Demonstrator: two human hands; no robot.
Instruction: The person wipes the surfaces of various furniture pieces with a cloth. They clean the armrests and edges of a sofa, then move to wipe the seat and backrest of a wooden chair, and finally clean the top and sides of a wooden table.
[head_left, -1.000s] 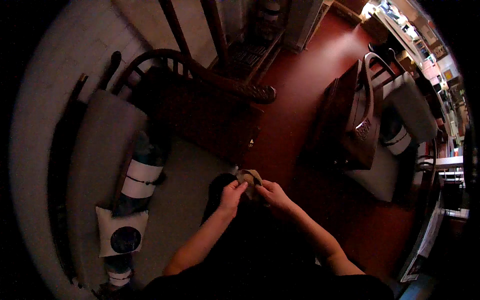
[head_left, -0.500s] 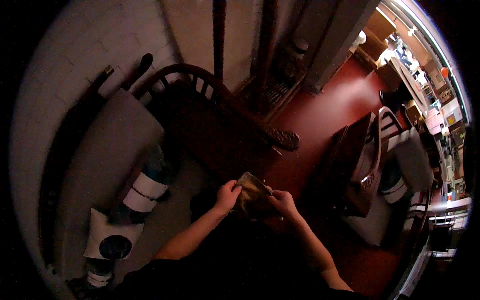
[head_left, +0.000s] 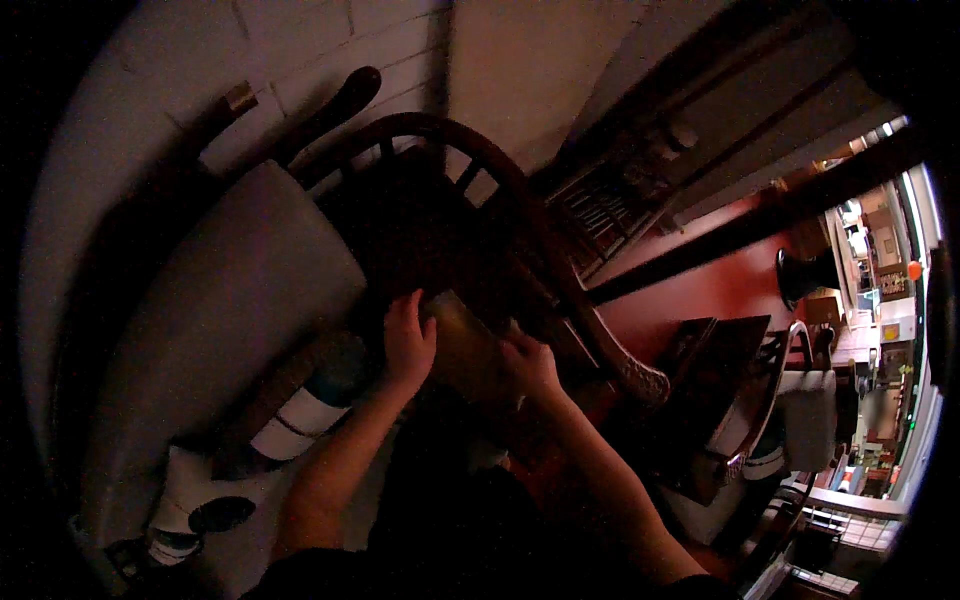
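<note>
Tan-brown flat piece [head_left: 463, 338] sits btwn the two hands, just R of L hand [head_left: 408, 345] & just L of R hand [head_left: 530, 362]. L hand: fingers out straight & close together, thumb apart, looks open, right by the piece's L edge. R hand: fingers bent in at its R edge; too dark/blurry to tell if it's gripping. Can't tell either if piece hangs free or rests on dark wood behind it.

Piece looks thin, cloth-like, matte, roughly 4-sided, w/ a paler far corner & a dull yellowish-brown middle; near part fades into shadow, so full outline n/a.

Dark wood armrest [head_left: 430, 122] beyond hands: smooth, curved like a bow, w/ short slats under it & a carved scroll end [head_left: 648, 382] to the R. On L, grey padded backrest [head_left: 240, 270], soft matte fabric; nearer, banded cushion [head_left: 295, 425] in white & dark, then white cushion [head_left: 178, 490] w/ dark round patch. Far L, pale block wall [head_left: 310, 50] w/ visible joints. Far R, glossy red floor [head_left: 665, 280] & another grey-padded chair [head_left: 808, 420] w/ curved wood arm.
</note>
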